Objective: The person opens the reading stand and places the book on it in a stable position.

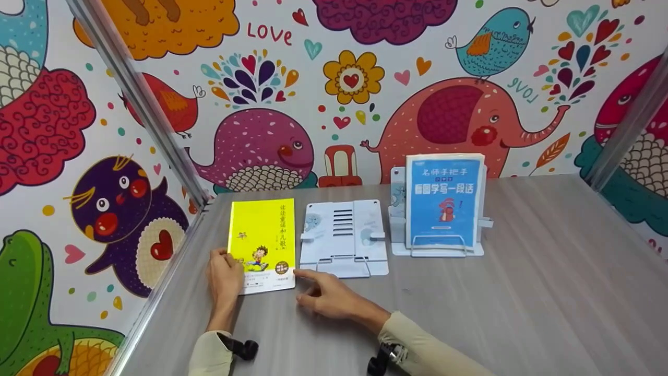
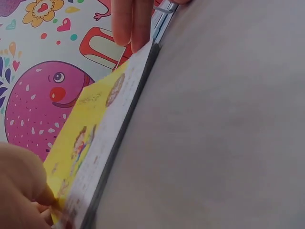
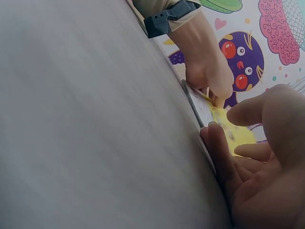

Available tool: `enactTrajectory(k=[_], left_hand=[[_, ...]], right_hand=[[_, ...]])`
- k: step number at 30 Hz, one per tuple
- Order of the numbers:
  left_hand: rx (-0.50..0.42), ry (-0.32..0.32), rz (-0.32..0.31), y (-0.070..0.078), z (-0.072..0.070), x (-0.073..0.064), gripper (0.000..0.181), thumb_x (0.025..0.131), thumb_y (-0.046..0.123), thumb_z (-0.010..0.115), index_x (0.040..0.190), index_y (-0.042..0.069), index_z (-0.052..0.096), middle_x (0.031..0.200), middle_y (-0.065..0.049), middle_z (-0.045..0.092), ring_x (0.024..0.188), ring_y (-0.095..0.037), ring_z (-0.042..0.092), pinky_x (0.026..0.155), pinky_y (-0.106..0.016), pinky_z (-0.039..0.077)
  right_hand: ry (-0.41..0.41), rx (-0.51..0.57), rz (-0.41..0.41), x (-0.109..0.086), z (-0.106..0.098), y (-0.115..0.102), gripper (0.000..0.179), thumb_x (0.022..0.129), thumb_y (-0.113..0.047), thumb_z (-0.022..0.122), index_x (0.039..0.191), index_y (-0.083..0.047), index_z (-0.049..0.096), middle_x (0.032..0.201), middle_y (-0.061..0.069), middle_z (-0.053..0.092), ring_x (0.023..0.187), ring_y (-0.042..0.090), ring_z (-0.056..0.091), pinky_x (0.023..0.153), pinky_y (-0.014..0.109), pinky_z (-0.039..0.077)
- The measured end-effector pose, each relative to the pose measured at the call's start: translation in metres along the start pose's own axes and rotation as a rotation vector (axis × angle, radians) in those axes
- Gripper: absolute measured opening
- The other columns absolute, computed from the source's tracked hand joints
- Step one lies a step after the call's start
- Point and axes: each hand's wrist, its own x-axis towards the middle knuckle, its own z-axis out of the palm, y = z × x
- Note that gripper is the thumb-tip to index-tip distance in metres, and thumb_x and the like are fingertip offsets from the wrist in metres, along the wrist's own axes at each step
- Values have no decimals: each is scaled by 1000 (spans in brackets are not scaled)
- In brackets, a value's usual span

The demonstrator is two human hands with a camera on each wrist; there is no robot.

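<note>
A yellow picture-cover book (image 1: 258, 222) with a white lower band lies flat on the table, its title running down the right side. My left hand (image 1: 225, 274) holds the book's left edge near the lower corner, fingers curled at it; in the left wrist view the thumb and fingertips pinch that edge. My right hand (image 1: 331, 297) is at the lower right edge, index finger extended with its tip right at the cover, the other fingers loosely bent. Just right of the book lies a folded white book stand (image 1: 344, 235) with slots and wire legs.
Farther right, a second book stand (image 1: 397, 237) stands upright, holding a blue book (image 1: 443, 203) behind its wire rest. The grey wood-grain table (image 1: 543, 292) meets a cartoon-printed wall (image 1: 355, 31) at the back. A metal post (image 1: 141, 104) runs along the left corner.
</note>
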Motion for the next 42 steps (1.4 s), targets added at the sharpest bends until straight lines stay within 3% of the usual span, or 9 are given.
enactTrajectory(k=[6,12,16,19,22,26,33,36,42], left_hand=[[49,-41,3,-2,-2,0,38,108,4,40,138,-14,54,125,-35,63,115,-47,61,95,-58,47],[124,-70,34,-2,-2,2,44,102,-2,43,142,-19,53,130,-39,59,125,-54,53,110,-65,39],[189,-78,62,-1,0,2,47,99,-3,45,142,-20,53,132,-40,59,126,-56,50,110,-68,37],[211,-100,41,-1,0,2,49,100,0,46,147,-16,52,139,-39,54,132,-58,46,112,-72,34],[227,-134,-3,0,1,1,52,104,5,46,153,-10,48,147,-36,47,140,-58,38,116,-74,29],[262,-141,-14,5,5,0,55,106,10,51,159,-3,44,157,-34,40,145,-56,32,120,-72,23],[217,-153,132,25,34,-8,55,99,9,69,151,1,55,150,-29,52,138,-51,43,115,-66,34],[155,-206,200,39,52,-14,54,98,7,72,150,0,57,145,-27,58,132,-47,49,111,-61,41],[4,-324,229,64,85,-19,45,106,17,68,146,-2,60,131,-20,68,120,-35,60,109,-49,51]], right_hand=[[-6,21,-17,1,-3,1,62,104,-19,69,162,-8,49,110,9,79,73,12,70,65,25,59],[65,188,-41,2,-23,-4,47,107,-11,62,153,-3,57,135,20,72,88,24,78,71,30,64],[231,233,-72,3,-46,-8,33,107,-6,59,140,-2,67,123,26,73,94,31,79,82,34,67],[418,123,-88,3,-67,-9,27,106,-6,60,130,-7,73,117,19,76,101,27,76,94,38,64],[583,-22,-69,2,-87,-6,25,104,-7,64,127,-9,75,125,10,76,119,26,69,109,48,55],[689,-160,-23,2,-106,3,29,101,-6,68,129,-7,76,144,12,68,143,35,57,124,58,41],[601,-240,55,-2,-118,15,45,101,-11,69,145,-3,66,170,22,43,162,42,34,133,60,26],[579,-254,82,-2,-120,21,50,101,-12,69,150,-2,62,173,25,36,163,45,31,133,61,26],[535,-292,161,-2,-120,30,59,102,-14,70,157,-2,53,177,27,23,166,44,23,134,59,22]])
